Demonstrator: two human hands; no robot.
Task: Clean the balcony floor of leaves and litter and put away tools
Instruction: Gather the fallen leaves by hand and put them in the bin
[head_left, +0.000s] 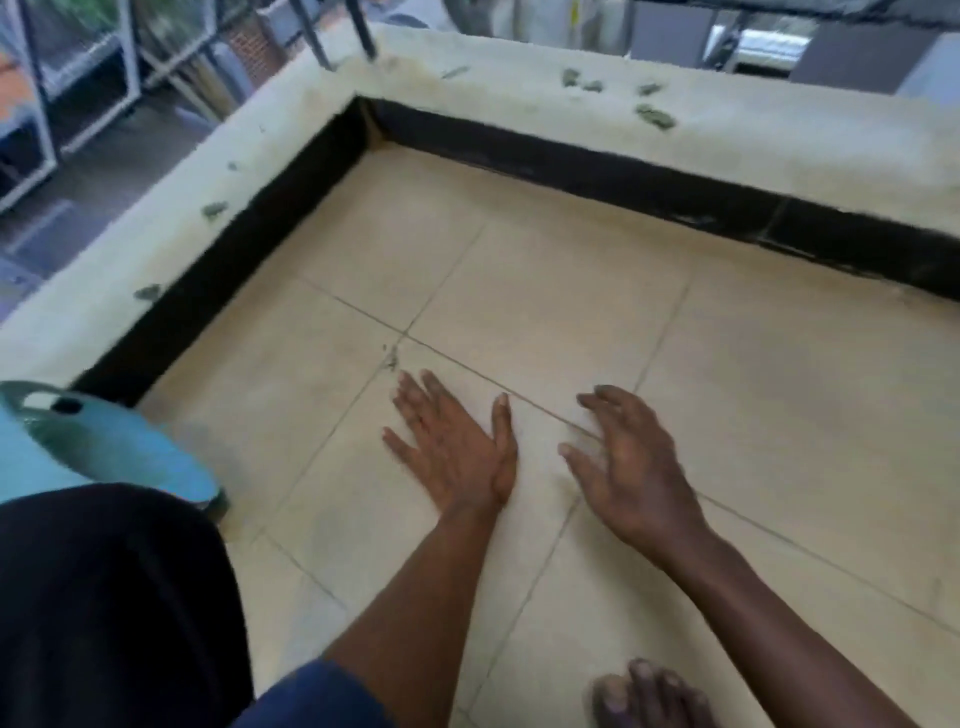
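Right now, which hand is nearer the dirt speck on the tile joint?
The left hand: its fingers lie just below the dirt speck; the right hand is farther right.

Beige tiled floor (545, 291), pale parapet (727, 140), black skirting (597, 176)

Single head-worn view, facing forward and down, close above balcony floor (545, 291)

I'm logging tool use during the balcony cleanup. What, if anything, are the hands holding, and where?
Nothing is held. The left hand lies flat, fingers straight, on the tile floor; the right hand is spread open beside it, empty.
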